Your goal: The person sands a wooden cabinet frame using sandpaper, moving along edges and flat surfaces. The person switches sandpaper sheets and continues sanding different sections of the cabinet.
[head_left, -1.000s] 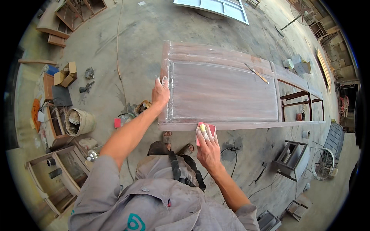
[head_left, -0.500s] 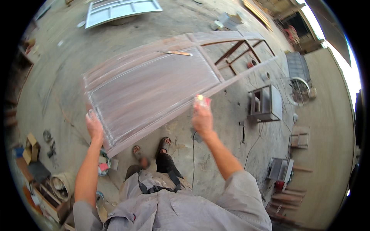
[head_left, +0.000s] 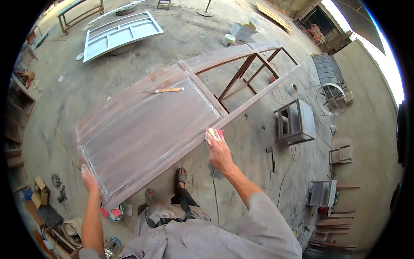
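A large brown wooden door [head_left: 146, 134] with a curved long edge lies raised before me, its solid panel streaked with white filler. My left hand [head_left: 89, 179] grips the door's near left edge, fingers partly hidden. On the near rail, by the panel's right corner, my right hand [head_left: 221, 153] is closed on a folded piece of red sandpaper [head_left: 220, 133], a pale yellowish piece showing beside it. A putty knife [head_left: 168, 90] with a worn wooden handle lies across the door's far part, out of reach of both hands.
The door's right end is an open frame [head_left: 241, 82]. Beyond lies a pale blue panel [head_left: 123, 36]. A grey cabinet [head_left: 297, 121] stands at right, a wheel [head_left: 331, 99] behind it. A cable [head_left: 214, 194] runs near my feet; a tub of red scraps [head_left: 115, 213] sits below the door.
The view has shifted, so the door appears lower and further left. My right hand has slid the sandpaper slightly along the near rail toward the open frame. My left hand stays at the edge.
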Available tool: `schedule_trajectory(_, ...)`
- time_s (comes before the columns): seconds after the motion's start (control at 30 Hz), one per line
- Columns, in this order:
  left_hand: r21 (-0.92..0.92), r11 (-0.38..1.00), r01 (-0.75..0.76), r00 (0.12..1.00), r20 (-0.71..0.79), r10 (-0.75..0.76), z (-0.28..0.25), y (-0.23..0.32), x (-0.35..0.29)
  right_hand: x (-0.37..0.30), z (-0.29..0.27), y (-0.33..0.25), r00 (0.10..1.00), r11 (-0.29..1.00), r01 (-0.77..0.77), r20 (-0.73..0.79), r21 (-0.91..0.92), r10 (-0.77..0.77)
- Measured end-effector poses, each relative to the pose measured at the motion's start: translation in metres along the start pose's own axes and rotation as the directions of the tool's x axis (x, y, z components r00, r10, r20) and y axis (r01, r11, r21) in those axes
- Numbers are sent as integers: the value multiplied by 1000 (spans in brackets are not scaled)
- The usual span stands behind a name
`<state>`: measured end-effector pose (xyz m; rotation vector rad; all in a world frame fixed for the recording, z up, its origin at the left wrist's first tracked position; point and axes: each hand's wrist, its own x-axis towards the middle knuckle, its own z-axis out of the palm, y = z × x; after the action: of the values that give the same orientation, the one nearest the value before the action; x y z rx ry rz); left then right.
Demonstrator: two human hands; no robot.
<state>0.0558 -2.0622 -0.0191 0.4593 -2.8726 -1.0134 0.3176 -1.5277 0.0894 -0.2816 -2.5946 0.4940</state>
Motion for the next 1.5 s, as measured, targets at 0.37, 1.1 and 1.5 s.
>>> schedule_trajectory(0.37,22,996,-82,995,-60,83,-10,9,-9,43,-49,131,991,992,113,79,-60,-108)
schedule_trajectory(1.1,78,992,95,994,-61,-90,-9,13,-11,74,-15,80,831,914,384,382,129,-403)
schedule_trajectory(1.5,140,987,74,997,-44,-69,-14,8,-7,36,45,-71,802,881,372,377,292,-463)
